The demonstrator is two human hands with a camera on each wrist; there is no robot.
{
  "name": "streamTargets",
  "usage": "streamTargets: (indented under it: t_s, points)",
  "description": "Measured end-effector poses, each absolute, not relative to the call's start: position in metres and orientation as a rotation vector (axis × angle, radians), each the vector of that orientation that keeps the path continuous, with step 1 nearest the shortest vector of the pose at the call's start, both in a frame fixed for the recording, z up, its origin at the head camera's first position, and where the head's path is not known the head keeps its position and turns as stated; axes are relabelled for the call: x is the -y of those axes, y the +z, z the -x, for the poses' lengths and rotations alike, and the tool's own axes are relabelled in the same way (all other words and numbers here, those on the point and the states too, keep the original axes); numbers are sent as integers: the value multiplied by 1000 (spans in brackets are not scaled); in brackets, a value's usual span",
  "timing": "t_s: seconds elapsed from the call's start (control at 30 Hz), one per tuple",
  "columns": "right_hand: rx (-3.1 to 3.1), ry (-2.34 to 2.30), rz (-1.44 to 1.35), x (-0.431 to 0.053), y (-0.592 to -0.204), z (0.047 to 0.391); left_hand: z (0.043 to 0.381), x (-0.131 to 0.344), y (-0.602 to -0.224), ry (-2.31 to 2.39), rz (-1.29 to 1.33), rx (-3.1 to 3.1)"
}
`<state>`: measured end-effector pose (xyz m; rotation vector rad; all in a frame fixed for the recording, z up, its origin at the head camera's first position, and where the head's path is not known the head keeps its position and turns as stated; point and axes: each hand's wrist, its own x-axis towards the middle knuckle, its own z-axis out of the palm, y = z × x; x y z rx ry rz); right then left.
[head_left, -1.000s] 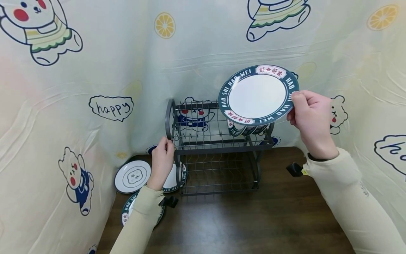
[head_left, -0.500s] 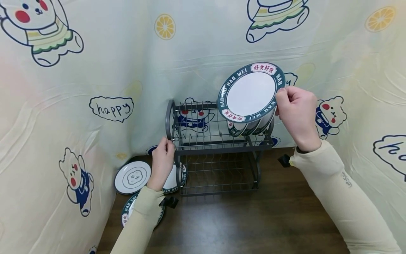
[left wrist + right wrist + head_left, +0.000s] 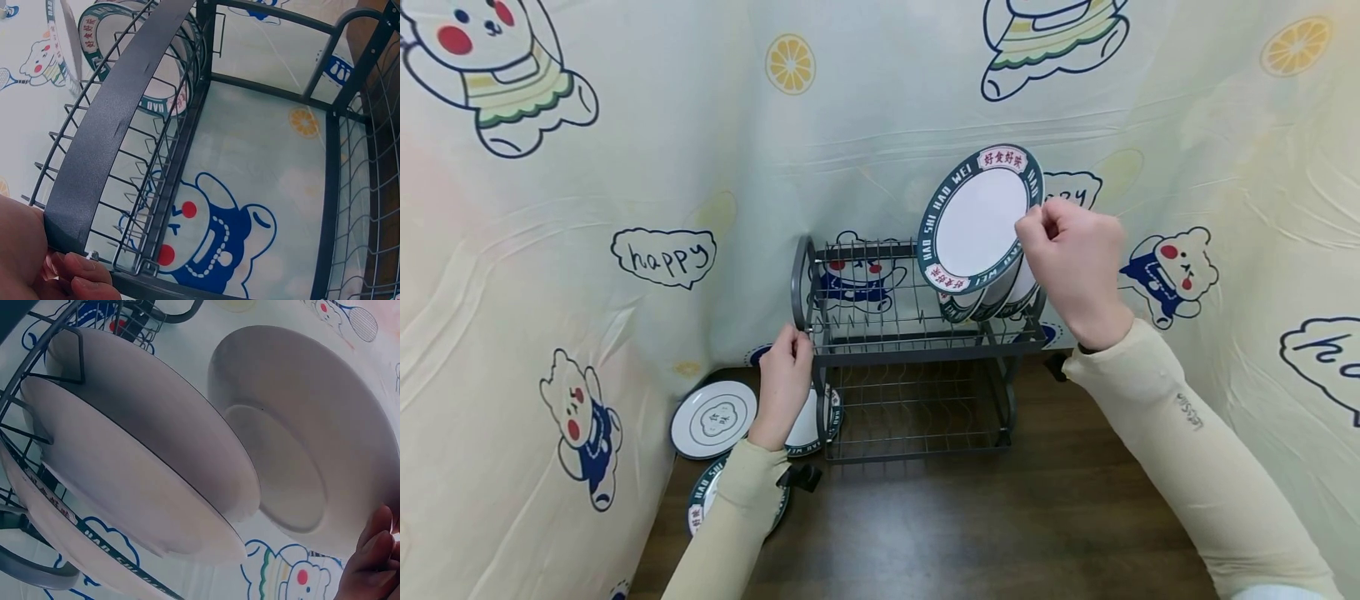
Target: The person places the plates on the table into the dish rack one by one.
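Observation:
My right hand [image 3: 1075, 267] pinches the right rim of a white plate [image 3: 977, 223] with a dark green lettered border, tilted over the right part of the dish rack [image 3: 917, 354]. Behind and below it, several similar plates [image 3: 144, 481] stand on edge in the rack's upper tier. The right wrist view shows the held plate's pale underside, apart from the standing ones. At the rack's left end, my left hand [image 3: 784, 387] grips the dark frame near its corner; in the left wrist view the fingers curl under the flat bar [image 3: 106, 125].
Left of the rack, a white plate [image 3: 713, 419] with a printed centre lies on the dark wooden table [image 3: 970, 533]. A green-bordered plate [image 3: 703, 492] sits partly under my left forearm, another plate [image 3: 805, 425] beside the rack. A patterned cloth [image 3: 880, 108] hangs behind.
My right hand has moved left with the plate, turning it more upright and nearer the plates in the rack. The left hand has stayed on the frame.

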<state>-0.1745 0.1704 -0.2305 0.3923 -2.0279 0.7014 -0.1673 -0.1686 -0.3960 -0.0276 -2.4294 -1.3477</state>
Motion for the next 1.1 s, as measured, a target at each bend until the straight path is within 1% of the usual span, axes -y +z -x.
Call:
streamTargets:
  t_s: [0.4,0.8,1.1]
  points:
    - [2020,379,-515,-152,-239,185,168,168,-397,-1334,17,2429]
    - [2019,226,-540,-131,-253,190,167,168,-396,-1334,22,2422]
    - [2097,213,-539,-121,-263,194,166,167,-395,-1350,24,2433]
